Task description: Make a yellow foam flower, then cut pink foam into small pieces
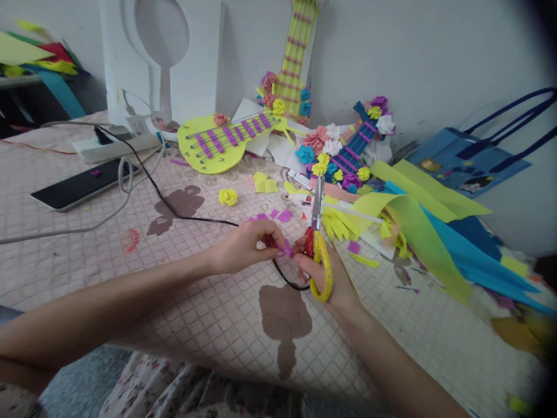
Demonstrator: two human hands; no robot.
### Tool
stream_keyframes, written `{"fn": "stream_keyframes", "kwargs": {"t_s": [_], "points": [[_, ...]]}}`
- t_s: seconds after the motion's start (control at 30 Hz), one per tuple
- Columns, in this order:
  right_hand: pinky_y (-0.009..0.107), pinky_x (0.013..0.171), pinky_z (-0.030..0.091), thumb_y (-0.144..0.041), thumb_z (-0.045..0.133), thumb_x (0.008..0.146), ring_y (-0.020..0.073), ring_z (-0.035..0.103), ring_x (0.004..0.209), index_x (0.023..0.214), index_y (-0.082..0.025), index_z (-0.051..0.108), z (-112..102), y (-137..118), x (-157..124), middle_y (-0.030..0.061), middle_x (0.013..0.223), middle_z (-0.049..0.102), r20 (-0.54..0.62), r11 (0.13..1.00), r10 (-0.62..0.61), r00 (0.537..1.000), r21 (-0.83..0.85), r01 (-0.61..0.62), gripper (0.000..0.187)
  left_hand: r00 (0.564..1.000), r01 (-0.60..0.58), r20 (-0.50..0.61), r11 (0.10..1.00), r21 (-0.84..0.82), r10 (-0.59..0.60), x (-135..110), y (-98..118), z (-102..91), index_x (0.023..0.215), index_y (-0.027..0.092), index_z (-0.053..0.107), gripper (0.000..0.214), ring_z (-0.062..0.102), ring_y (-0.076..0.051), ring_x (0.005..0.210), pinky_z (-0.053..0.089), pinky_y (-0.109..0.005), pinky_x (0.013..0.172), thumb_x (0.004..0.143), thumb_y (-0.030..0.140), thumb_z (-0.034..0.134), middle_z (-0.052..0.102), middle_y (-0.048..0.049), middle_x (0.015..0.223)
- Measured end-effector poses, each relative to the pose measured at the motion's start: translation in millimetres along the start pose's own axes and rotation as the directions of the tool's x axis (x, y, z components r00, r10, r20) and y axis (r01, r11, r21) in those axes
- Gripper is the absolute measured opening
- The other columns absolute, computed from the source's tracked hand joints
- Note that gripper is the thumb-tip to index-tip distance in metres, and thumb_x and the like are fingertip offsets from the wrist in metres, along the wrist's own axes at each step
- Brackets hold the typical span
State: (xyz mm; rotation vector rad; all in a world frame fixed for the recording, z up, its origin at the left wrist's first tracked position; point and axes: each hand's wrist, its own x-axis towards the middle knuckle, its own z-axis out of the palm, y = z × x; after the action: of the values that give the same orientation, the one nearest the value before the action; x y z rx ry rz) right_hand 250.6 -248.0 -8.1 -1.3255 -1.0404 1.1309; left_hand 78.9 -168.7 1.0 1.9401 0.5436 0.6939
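Between my fingertips is a small piece of purple paper [286, 249]. My left hand [249, 244] pinches it from the left. My right hand [333, 278] meets it with the fingertips from the right, while a pair of scissors [321, 255] with yellow and red handles hangs on that same hand, blades pointing away from me. Just beyond my left hand lie loose purple paper squares [285, 216]. A yellow paper flower [228, 197] rests farther back. Behind the scissors are cut strips of yellow paper [338, 223].
A yellow paper guitar [213, 145] and a blue one [354, 145] with paper flowers stand at the back. A black cable [195, 219] runs under my hands. At left are a phone [82, 184] and a power strip [115, 148]; yellow-green sheets [418, 226] and a blue bag [461, 157] lie right.
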Motion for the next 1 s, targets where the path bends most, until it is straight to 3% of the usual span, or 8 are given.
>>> {"fn": "stream_keyframes", "kwargs": {"t_s": [0.1,0.3,0.57,0.8,1.0], "points": [[0.02,0.038,0.038,-0.03,0.069,0.066,0.0061,0.044,0.046,0.084,-0.02,0.052,0.3,-0.4,-0.7,-0.0044,0.072,0.055,-0.001,1.0,0.009,1.0,-0.002,-0.009,0.027,0.999,0.055,0.008,0.985,-0.162,-0.054,1.1,-3.3,0.5,0.08,0.011,0.062,0.012,0.06,-0.013,0.072,0.048,-0.025,0.069,0.078,0.023,0.066,0.065,-0.0048,0.078],[0.019,0.038,0.039,-0.029,0.069,0.064,0.0069,0.046,0.048,0.084,-0.02,0.051,2.6,-4.4,-3.4,-0.0038,0.072,0.055,0.025,0.998,0.058,0.998,0.02,-0.058,0.028,0.968,0.246,0.07,0.853,-0.461,-0.241,2.2,-5.3,3.0,0.078,0.011,0.063,0.02,0.056,-0.009,0.067,0.046,-0.023,0.067,0.073,0.028,0.072,0.063,-0.001,0.072],[0.021,0.037,0.041,-0.035,0.068,0.073,0.0054,0.043,0.041,0.088,-0.021,0.053,-0.1,4.3,-3.6,-0.0058,0.069,0.053,0.036,0.999,0.015,0.999,0.042,-0.017,0.025,0.95,0.299,0.089,0.788,-0.539,-0.3,1.2,-0.1,4.0,0.076,0.011,0.064,0.018,0.054,-0.007,0.065,0.044,-0.021,0.066,0.071,0.023,0.075,0.062,0.0003,0.07],[0.019,0.039,0.04,-0.032,0.072,0.066,0.0067,0.047,0.047,0.085,-0.021,0.052,1.5,-2.0,-3.4,-0.0052,0.07,0.055,0.018,0.999,0.051,0.999,0.015,-0.052,0.03,0.955,0.284,0.088,0.791,-0.541,-0.283,0.7,-1.0,7.4,0.076,0.01,0.063,0.018,0.054,-0.007,0.064,0.043,-0.022,0.065,0.072,0.024,0.074,0.062,0.0001,0.069],[0.021,0.038,0.039,-0.03,0.07,0.067,0.0066,0.046,0.044,0.083,-0.021,0.051,4.0,-5.6,-4.8,-0.0051,0.071,0.055,0.023,0.998,0.055,0.998,0.004,-0.055,0.026,0.939,0.305,0.069,0.727,-0.615,-0.336,-1.4,-1.7,12.0,0.075,0.011,0.062,0.019,0.055,-0.006,0.063,0.043,-0.02,0.063,0.072,0.025,0.075,0.062,0.001,0.068]]}}
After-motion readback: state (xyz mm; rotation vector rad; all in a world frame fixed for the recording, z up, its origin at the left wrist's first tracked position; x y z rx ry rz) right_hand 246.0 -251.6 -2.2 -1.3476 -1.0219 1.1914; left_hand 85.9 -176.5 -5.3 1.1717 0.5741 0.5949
